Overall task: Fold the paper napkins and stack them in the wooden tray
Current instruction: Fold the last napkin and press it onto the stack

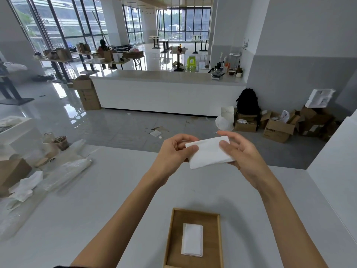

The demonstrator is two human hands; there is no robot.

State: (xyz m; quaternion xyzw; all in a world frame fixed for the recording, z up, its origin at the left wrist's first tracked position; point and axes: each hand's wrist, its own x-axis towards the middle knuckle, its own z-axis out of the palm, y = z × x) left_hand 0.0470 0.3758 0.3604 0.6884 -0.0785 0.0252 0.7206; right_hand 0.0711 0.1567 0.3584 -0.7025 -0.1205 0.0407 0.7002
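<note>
A white paper napkin, folded into a rectangle, is held in the air above the far part of the white table. My left hand pinches its left edge with thumb and curled fingers. On the other side my right hand grips the right edge, thumb on top. Close to me on the table lies a wooden tray. A small stack of folded white napkins rests in its middle.
Crumpled white napkins and clear plastic wrapping lie at the table's left, beside a cardboard box and paper cups. A white wall edge bounds the table on the right.
</note>
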